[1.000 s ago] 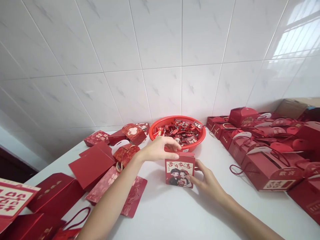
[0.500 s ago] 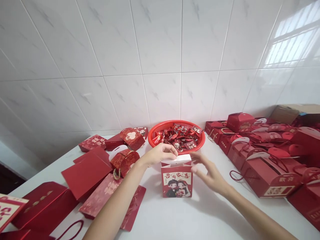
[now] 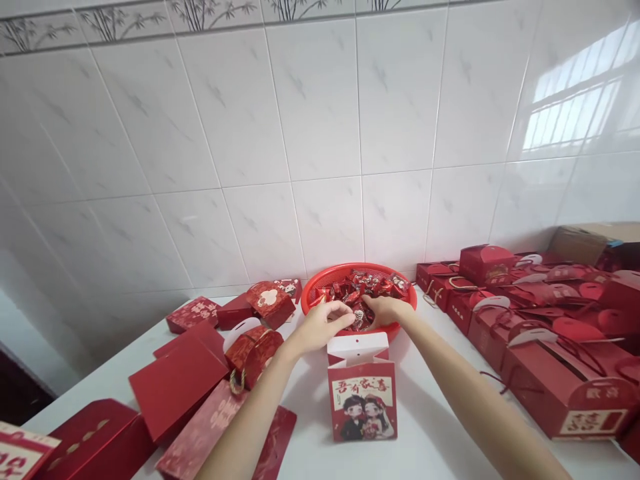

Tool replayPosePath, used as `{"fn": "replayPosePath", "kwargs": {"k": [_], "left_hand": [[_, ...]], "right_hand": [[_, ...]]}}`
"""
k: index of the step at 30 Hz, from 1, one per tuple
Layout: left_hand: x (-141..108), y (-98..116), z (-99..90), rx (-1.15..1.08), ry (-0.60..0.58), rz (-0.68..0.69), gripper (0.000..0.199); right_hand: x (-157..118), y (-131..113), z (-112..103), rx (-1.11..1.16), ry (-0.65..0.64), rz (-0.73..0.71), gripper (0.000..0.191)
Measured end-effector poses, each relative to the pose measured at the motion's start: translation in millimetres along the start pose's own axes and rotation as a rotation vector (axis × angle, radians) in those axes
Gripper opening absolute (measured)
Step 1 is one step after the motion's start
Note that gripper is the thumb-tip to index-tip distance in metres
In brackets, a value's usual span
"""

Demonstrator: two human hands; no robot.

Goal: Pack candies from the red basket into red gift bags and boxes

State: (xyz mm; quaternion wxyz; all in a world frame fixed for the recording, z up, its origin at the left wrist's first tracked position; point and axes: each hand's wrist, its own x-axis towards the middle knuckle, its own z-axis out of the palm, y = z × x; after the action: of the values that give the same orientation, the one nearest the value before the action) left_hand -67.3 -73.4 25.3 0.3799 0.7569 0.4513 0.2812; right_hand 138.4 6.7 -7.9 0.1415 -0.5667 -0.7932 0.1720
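Note:
A small red gift bag (image 3: pixel 363 400) with a cartoon couple on its front stands upright on the table, its top open and a white flap raised at the back. Behind it, a red plastic basket (image 3: pixel 320 275) holds many wrapped candies (image 3: pixel 360 315). My right hand (image 3: pixel 387 311) reaches into the basket from the right, thumb and fingers apart among the candies; some fingertips are hidden. My left hand (image 3: pixel 323 327) hovers at the basket's front left, fingers loosely curved with a gap to the thumb and nothing visible in them. Neither hand touches the bag.
Red gift boxes and bags (image 3: pixel 177 380) lie spread along the left of the white table (image 3: pixel 310 427). Many handled red boxes (image 3: pixel 560 380) are packed together on the right, with a cardboard box (image 3: pixel 580 243) behind them. A tiled wall (image 3: pixel 325 133) borders the back.
Both hands have left the top of the gift bag. The right has moved forward into the candy basket, the left to its front edge. The view has tilted upward.

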Motion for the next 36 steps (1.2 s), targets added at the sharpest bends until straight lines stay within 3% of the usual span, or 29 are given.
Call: {"fn": "replayPosePath", "kwargs": {"k": [4,7,9,11,13,15,17,21,23,25,28,30,32,36], "left_hand": [[21.3,-3.8,-4.0,0.330,-0.079,-0.129,0.023],[40.2,-2.7,-6.7,0.448,-0.226,-0.193,0.026],[51.5,-3.6,-7.2,0.485,-0.290,-0.210,0.038],[59.6,-7.0,-7.0,0.496,-0.294,-0.210,0.065],[64.1,-12.5,-6.6,0.483,-0.275,-0.199,0.086],[66.1,-18.8,-6.0,0.449,-0.256,-0.182,0.093],[67.6,-24.4,-4.3,0.424,-0.232,-0.178,0.086],[72.1,-31.3,3.7,0.452,-0.178,-0.202,0.042],[74.2,-32.6,8.1,0.490,-0.169,-0.207,0.029],[75.2,-33.1,10.9,0.504,-0.161,-0.182,0.032],[75.1,-33.6,12.5,0.494,-0.150,-0.138,0.050],[74.7,-34.3,13.2,0.491,-0.131,-0.132,0.056],[74.4,-35.0,14.3,0.506,-0.107,-0.141,0.051],[73.4,-35.0,16.6,0.528,-0.111,-0.158,0.015]], "right_hand": [[10.3,1.0,8.8,0.059,-0.060,0.006,0.097],[5.9,8.1,5.7,0.170,-0.038,-0.003,0.086],[3.1,13.2,2.9,0.267,0.009,0.005,0.074],[2.5,16.5,1.3,0.371,0.076,0.031,0.064],[3.4,17.3,0.9,0.485,0.140,0.054,0.061],[4.0,16.2,0.8,0.614,0.186,0.061,0.062],[3.0,14.6,0.4,0.753,0.217,0.064,0.064],[-1.4,13.6,-2.0,1.001,0.263,0.063,0.063],[-2.2,14.7,-3.0,1.082,0.290,0.059,0.064],[-1.5,16.2,-3.0,1.170,0.313,0.038,0.064],[1.1,18.0,-1.6,1.324,0.356,-0.060,0.064],[3.0,18.5,0.1,1.286,0.405,-0.162,0.061],[5.1,18.4,2.6,1.092,0.455,-0.249,0.054],[10.1,17.4,9.3,0.739,0.467,-0.283,0.045]]}}
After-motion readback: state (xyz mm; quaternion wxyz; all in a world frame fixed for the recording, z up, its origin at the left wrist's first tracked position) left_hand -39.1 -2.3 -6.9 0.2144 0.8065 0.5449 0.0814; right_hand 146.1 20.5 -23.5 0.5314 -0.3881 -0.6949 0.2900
